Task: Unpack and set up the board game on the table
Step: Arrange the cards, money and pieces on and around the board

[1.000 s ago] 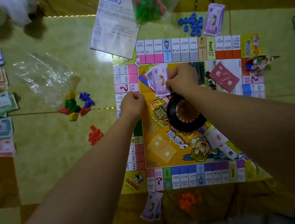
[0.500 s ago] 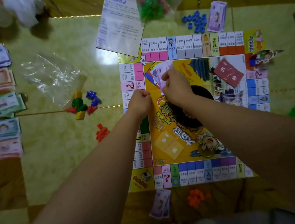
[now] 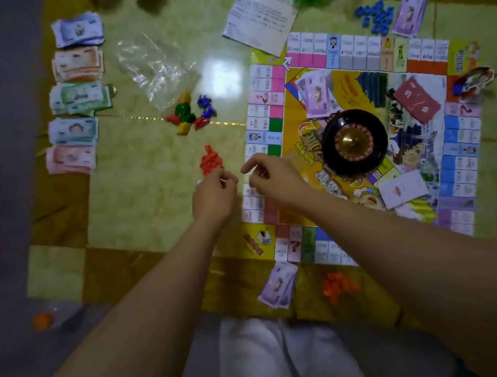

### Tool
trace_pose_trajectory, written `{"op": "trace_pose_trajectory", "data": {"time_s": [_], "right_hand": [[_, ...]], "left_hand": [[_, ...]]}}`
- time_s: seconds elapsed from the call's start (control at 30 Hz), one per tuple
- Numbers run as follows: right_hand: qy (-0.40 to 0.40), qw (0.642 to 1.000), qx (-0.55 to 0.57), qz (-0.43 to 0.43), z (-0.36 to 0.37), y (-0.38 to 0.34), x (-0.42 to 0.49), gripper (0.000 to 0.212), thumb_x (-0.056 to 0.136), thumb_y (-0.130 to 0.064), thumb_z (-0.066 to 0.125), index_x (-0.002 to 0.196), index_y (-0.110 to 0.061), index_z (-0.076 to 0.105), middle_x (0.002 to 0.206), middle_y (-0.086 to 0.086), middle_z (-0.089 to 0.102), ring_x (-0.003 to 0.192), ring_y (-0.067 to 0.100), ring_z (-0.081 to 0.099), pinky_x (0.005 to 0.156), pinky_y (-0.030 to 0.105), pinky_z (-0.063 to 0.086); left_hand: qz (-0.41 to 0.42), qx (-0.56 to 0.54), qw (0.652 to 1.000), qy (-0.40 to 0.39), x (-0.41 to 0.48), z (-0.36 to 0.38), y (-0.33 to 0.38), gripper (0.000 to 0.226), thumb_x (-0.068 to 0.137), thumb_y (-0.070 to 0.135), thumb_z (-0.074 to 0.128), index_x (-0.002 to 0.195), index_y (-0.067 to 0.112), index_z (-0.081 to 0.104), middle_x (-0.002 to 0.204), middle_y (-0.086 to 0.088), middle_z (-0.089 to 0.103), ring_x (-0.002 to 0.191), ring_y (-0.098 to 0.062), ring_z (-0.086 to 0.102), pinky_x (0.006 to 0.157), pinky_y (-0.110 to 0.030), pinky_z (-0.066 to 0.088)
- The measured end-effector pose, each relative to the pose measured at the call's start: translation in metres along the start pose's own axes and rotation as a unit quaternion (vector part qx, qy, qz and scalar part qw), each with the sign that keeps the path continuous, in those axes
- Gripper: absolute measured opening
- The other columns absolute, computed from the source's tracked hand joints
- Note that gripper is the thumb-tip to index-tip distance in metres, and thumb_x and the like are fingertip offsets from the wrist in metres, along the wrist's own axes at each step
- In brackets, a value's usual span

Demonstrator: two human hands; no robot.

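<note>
While left hand [image 3: 212, 197], right hand [image 3: 273, 182] hover, five money stacks [image 3: 79, 99] lie.

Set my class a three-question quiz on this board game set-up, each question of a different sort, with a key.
1. True or false: the wheel stands on the middle of the board.
2. How many money piles lie left of the board? A three, B five, C eight.
3. Fill in: the pieces nearest the left hand are coloured ___.
Key: 1 true; 2 B; 3 red.
</note>
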State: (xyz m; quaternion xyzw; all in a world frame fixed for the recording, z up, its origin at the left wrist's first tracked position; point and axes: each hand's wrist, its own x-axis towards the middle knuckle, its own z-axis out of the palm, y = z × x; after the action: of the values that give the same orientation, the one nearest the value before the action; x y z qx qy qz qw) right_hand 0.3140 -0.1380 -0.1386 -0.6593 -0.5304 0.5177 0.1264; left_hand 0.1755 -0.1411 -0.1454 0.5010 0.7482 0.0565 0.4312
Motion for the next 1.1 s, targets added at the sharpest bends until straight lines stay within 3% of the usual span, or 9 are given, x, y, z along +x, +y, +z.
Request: {"op": "trace_pose_trajectory", "data": {"time_s": [0.17,0.27,0.37,0.47,0.53,0.63,0.73,0.9,1.1], "right_hand": [[-0.074,0.996,0.011,-0.043,0.077,-0.035,-0.027,0.036,0.092,-0.01,0.047,0.124,-0.022,0.057,0.083,0.005,0.063,0.075,0.026,0.059,0.067,0.034,0.045],[-0.123,0.991,-0.038,-0.044,0.119,-0.049,-0.021,0.058,0.092,-0.012,0.047,0.147,-0.027,0.034,0.099,0.015,0.065,0.091,0.03,0.059,0.078,0.035,0.045],[-0.147,0.983,-0.109,-0.003,0.154,-0.062,-0.003,0.068,0.092,-0.015,0.048,0.152,-0.029,0.019,0.117,0.018,0.061,0.106,0.034,0.057,0.084,0.036,0.044],[-0.134,0.968,-0.206,0.047,0.173,-0.073,0.011,0.053,0.092,-0.019,0.047,0.144,-0.02,0.038,0.131,0.014,0.056,0.119,0.033,0.052,0.092,0.038,0.045],[-0.094,0.964,-0.241,0.069,0.175,-0.078,0.02,0.036,0.09,-0.019,0.048,0.125,-0.015,0.057,0.124,0.013,0.06,0.115,0.032,0.055,0.087,0.036,0.046],[-0.068,0.963,-0.246,0.085,0.179,-0.1,0.043,0.026,0.087,-0.022,0.052,0.106,-0.013,0.068,0.11,0.014,0.066,0.103,0.033,0.061,0.076,0.033,0.046],[-0.038,0.976,-0.202,0.069,0.187,-0.132,0.072,0.026,0.087,-0.023,0.055,0.11,-0.017,0.066,0.107,0.012,0.068,0.099,0.031,0.062,0.078,0.034,0.048],[-0.048,0.99,-0.126,-0.033,0.222,-0.185,0.115,0.037,0.09,-0.017,0.053,0.126,-0.023,0.056,0.105,0.01,0.064,0.097,0.028,0.059,0.081,0.036,0.047],[-0.065,0.974,-0.212,-0.039,0.256,-0.195,0.147,0.058,0.09,-0.017,0.049,0.146,-0.028,0.038,0.132,0.011,0.049,0.117,0.031,0.051,0.09,0.037,0.045]], "left_hand": [[-0.091,0.098,0.986,0.097,-0.008,-0.049,-0.08,0.027,0.089,0.017,0.053,0.115,0.012,0.059,0.117,-0.018,0.06,0.115,-0.036,0.05,0.092,-0.039,0.04],[-0.095,0.164,0.979,0.078,-0.002,-0.079,-0.116,0.049,0.09,0.018,0.054,0.138,0.012,0.044,0.135,-0.019,0.046,0.126,-0.037,0.039,0.104,-0.04,0.031],[-0.089,0.18,0.979,0.024,0.011,-0.102,-0.146,0.056,0.091,0.021,0.052,0.144,0.01,0.036,0.139,-0.019,0.039,0.128,-0.038,0.038,0.104,-0.041,0.032],[-0.066,0.18,0.981,-0.014,0.022,-0.121,-0.162,0.048,0.091,0.019,0.051,0.137,0.008,0.043,0.135,-0.018,0.039,0.122,-0.037,0.043,0.098,-0.04,0.038],[-0.035,0.159,0.986,-0.031,0.028,-0.131,-0.167,0.039,0.092,0.017,0.052,0.129,0.008,0.052,0.129,-0.017,0.046,0.116,-0.035,0.049,0.095,-0.038,0.042],[-0.003,0.109,0.993,-0.051,0.05,-0.156,-0.174,0.028,0.089,0.015,0.053,0.113,0.011,0.068,0.118,-0.014,0.062,0.106,-0.029,0.059,0.091,-0.034,0.046],[0.006,0.084,0.996,-0.002,0.078,-0.187,-0.176,0.023,0.087,0.014,0.056,0.106,0.01,0.068,0.108,-0.014,0.064,0.1,-0.031,0.059,0.084,-0.038,0.047],[0.0,0.099,0.987,0.124,0.121,-0.232,-0.185,0.044,0.087,0.014,0.055,0.13,0.009,0.046,0.128,-0.016,0.046,0.119,-0.033,0.044,0.094,-0.04,0.037],[0.007,0.092,0.99,0.104,0.149,-0.241,-0.201,0.055,0.087,0.025,0.061,0.138,0.018,0.042,0.127,-0.013,0.038,0.12,-0.03,0.039,0.095,-0.038,0.04]]}}
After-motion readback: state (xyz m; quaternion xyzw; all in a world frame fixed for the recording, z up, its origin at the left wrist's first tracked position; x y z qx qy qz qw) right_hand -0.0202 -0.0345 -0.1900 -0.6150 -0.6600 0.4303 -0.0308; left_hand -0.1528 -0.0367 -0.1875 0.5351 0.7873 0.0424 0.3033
